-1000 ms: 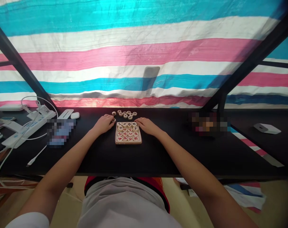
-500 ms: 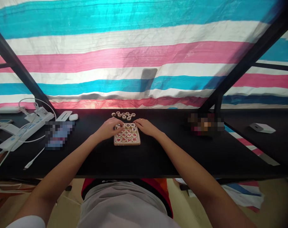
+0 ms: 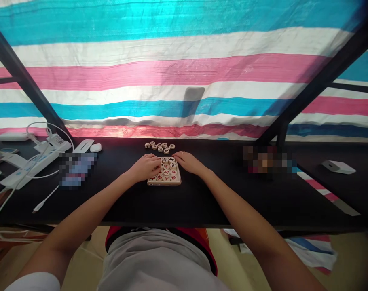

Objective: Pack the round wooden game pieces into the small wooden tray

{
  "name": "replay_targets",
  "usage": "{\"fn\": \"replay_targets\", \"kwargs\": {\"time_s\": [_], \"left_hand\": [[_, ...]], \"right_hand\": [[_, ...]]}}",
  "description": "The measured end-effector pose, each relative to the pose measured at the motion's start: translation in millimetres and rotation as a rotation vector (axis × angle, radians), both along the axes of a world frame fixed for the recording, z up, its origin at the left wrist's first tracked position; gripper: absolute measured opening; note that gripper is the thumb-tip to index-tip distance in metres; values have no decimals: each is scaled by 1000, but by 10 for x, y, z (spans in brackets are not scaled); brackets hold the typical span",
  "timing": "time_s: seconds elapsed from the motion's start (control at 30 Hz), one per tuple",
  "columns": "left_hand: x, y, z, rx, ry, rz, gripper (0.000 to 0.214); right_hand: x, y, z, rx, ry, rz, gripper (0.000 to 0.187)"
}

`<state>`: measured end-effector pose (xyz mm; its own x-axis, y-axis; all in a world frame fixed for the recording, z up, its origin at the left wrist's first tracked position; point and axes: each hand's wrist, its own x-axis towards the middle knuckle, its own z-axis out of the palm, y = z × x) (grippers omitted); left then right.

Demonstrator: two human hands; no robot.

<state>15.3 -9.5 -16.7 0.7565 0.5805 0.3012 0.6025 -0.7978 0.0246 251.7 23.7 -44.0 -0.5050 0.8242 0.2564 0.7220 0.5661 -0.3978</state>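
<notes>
A shallow, light-coloured box [image 3: 164,184] lies on the black table, filled with rows of round xiangqi pieces [image 3: 166,172] marked in red and black. My left hand [image 3: 146,167] reaches over the left part of the box, its fingers bent together down on the pieces and covering several of them. What its fingertips grip, if anything, is hidden. At the far right corner of the box, my right hand [image 3: 188,162] has its fingertips closed against the edge. Beyond both hands, several loose xiangqi pieces [image 3: 160,146] lie on the tabletop.
On the left are a white power strip [image 3: 35,165] with tangled cables, a blurred phone-like object [image 3: 77,171] and a small white case [image 3: 96,148]. Blurred items [image 3: 265,160] lie right, near a slanted black frame bar [image 3: 305,95]. A striped sheet [image 3: 172,72] hangs behind.
My left hand has shifted toward me over the box, from the far left piece to lower rows, its fingers closer together. My right hand stays at the corner. The view has turned slightly.
</notes>
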Motion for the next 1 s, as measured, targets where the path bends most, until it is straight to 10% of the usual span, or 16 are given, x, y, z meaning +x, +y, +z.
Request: {"fn": "replay_targets", "kwargs": {"time_s": [0.33,0.63,1.0], "left_hand": [[-218,239,4,-130,-319,208,30],[-493,727,-365,-127,-60,398,48],[-492,764,-395,-195,-56,387,54]], "right_hand": [[20,-69,89,-92,38,15,40],[70,-98,88,-165,25,38,61],[76,-86,73,-149,21,47,61]]}}
